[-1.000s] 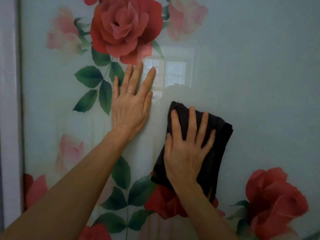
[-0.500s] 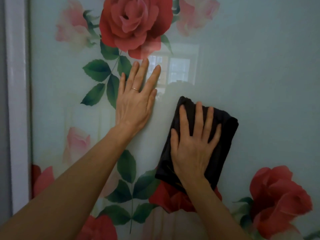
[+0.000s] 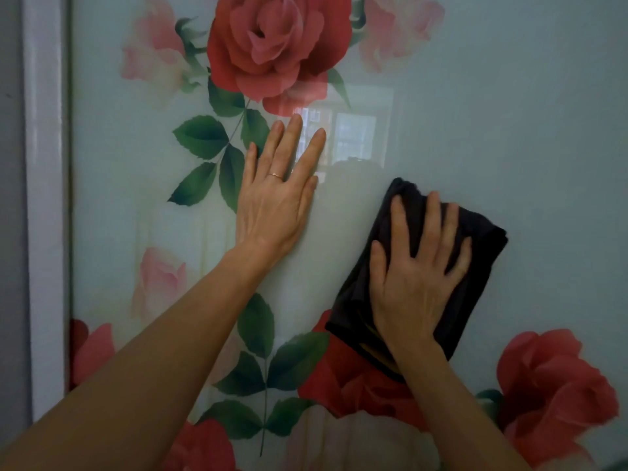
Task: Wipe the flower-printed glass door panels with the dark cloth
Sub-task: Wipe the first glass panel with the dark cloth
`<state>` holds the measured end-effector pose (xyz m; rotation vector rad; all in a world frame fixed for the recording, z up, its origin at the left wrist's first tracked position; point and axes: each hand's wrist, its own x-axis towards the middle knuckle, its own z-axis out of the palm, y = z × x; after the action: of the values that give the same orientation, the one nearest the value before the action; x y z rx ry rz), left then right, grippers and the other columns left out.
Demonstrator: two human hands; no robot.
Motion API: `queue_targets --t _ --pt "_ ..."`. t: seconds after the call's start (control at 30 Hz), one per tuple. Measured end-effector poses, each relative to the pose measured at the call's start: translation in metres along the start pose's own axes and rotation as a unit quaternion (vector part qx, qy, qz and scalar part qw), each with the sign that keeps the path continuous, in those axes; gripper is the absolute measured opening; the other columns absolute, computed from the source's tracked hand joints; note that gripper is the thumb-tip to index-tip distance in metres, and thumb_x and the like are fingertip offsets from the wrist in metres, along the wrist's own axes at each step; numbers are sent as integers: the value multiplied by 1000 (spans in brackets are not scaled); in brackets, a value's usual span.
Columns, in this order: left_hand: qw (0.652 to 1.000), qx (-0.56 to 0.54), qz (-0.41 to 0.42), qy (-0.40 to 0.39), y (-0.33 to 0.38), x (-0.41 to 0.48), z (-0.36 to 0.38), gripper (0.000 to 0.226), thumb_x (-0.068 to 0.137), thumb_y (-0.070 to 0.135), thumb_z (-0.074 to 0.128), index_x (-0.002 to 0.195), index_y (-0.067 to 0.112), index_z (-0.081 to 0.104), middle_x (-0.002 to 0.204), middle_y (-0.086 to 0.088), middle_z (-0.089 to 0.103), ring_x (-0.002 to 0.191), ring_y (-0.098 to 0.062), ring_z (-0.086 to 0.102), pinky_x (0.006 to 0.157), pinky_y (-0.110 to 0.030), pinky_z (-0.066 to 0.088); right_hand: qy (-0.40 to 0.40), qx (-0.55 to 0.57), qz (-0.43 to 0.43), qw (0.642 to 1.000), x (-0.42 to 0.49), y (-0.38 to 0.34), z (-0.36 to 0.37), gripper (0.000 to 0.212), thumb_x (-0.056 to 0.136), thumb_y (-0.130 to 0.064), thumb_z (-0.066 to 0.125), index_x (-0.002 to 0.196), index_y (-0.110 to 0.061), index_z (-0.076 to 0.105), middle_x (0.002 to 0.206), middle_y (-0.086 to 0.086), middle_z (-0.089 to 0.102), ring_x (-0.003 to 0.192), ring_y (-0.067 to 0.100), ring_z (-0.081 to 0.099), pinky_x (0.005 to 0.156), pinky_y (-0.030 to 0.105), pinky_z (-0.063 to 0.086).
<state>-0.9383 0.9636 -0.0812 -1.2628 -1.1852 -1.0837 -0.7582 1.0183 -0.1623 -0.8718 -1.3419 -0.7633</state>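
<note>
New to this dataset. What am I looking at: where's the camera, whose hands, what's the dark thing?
No robot here: a person works with bare hands, and the one camera sits on their head, looking forward and down, so the arms enter from the bottom. The surface is an upright glass door panel printed with red roses, with a white frame at its left edge. The left hand lies flat on the glass, fingers straight, a ring on one finger. The right hand presses a folded dark cloth flat against the panel with spread fingers; nothing is gripped. The bright patch beside the left hand is a window reflection.
</note>
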Motion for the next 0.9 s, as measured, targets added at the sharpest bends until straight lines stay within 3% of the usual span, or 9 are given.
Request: queue_targets --t 0.1,0.27,0.37,0.57,0.67,0.8,0.9 --pt "1000 1 -2 0 0 0 1 50 108 30 31 157 23 31 166 -10 22 153 -29 17 123 -44 3 11 -22 49 999 -1 -20 3 52 108 -35 43 157 -22 36 163 16 31 151 41 26 118 64 21" --pt "1000 5 10 10 -3 0 2 49 109 28 33 157 21 32 165 -12 24 153 -31 20 123 -47 8 -57 17 -143 988 -24 -53 6 56 103 -37 46 157 -23 37 163 13 32 152 36 23 110 58 27" --pt "1000 6 8 9 -3 -1 3 49 108 28 34 157 22 32 165 -11 24 153 -30 19 123 -47 9 -59 28 -177 982 -15 -36 4 57 102 -39 47 156 -25 39 163 11 33 152 33 26 102 54 31" --pt "1000 7 4 7 -3 0 2 50 108 27 35 157 23 31 165 -11 23 153 -30 19 123 -46 7 20 -14 11 1000 53 6 4 52 106 -40 41 157 -28 38 164 13 30 152 38 25 118 62 21" --pt "1000 5 3 4 -2 -1 2 50 107 26 37 157 23 31 165 -11 23 153 -30 19 123 -47 8 29 -24 32 999 56 -12 6 50 106 -39 42 156 -30 40 163 13 32 151 41 26 117 65 22" --pt "1000 7 6 9 -3 0 2 50 108 26 37 157 22 34 164 -12 25 152 -31 21 122 -48 10 -14 20 -92 995 31 -45 6 50 103 -38 47 154 -34 43 163 12 34 151 40 26 116 62 22" --pt "1000 15 13 10 -4 -1 2 49 108 26 38 157 21 34 164 -13 25 152 -31 21 122 -49 11 -43 41 -139 989 19 -39 3 51 105 -39 47 155 -33 41 164 12 32 153 37 24 113 56 24"
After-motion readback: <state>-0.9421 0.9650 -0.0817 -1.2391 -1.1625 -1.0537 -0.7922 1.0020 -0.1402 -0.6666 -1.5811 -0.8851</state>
